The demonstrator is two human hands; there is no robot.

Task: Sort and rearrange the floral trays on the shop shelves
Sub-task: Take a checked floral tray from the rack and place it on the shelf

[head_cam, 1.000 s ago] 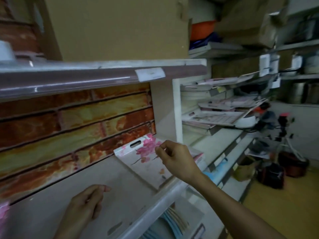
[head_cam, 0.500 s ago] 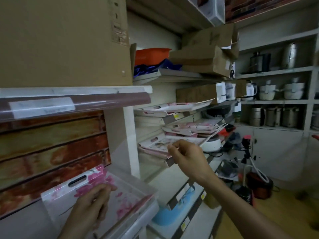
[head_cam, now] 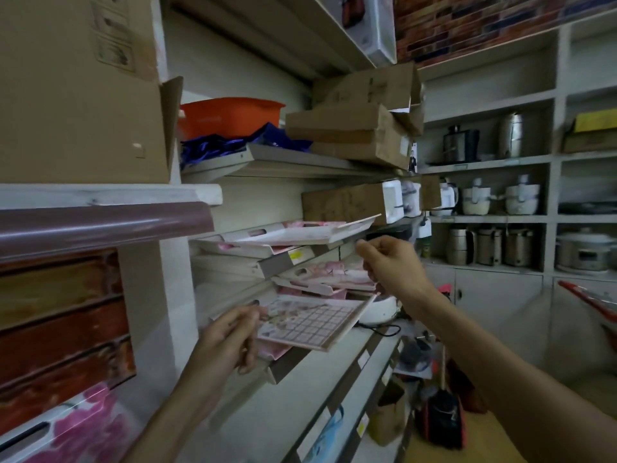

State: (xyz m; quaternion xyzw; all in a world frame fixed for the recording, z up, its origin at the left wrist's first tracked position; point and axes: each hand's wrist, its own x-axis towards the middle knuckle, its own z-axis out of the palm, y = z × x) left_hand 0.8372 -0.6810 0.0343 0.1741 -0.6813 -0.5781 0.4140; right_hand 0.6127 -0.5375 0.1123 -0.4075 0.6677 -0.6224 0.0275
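Three slanted shelves in the middle bay hold floral trays. A white tray with pink flowers (head_cam: pixel 300 233) lies on the top one, with pink trays (head_cam: pixel 327 279) stacked on the shelf below. Lowest is a tray with a checkered pattern and flowers (head_cam: pixel 310 324), which sticks out past its shelf. My left hand (head_cam: pixel 230 339) pinches this tray's near left edge, thumb on top. My right hand (head_cam: pixel 390 262) hovers in front of the middle stack, just under the top tray's corner, fingers curled together with nothing visible in them. A pink-blossom tray (head_cam: pixel 76 429) with a handle slot rests on the left shelf.
Cardboard boxes (head_cam: pixel 350 135) and an orange tub (head_cam: pixel 227 116) sit on shelves above the trays. A large box (head_cam: pixel 76 95) stands at the upper left. Steel pots and kettles (head_cam: pixel 487 245) fill the right-hand shelves. Bags and a dark appliance (head_cam: pixel 440 419) crowd the floor below.
The view has swung right and up. My left hand left the pink-blossom tray and took the checkered tray's edge. My right hand rose from the lower tray stack toward the top shelf.
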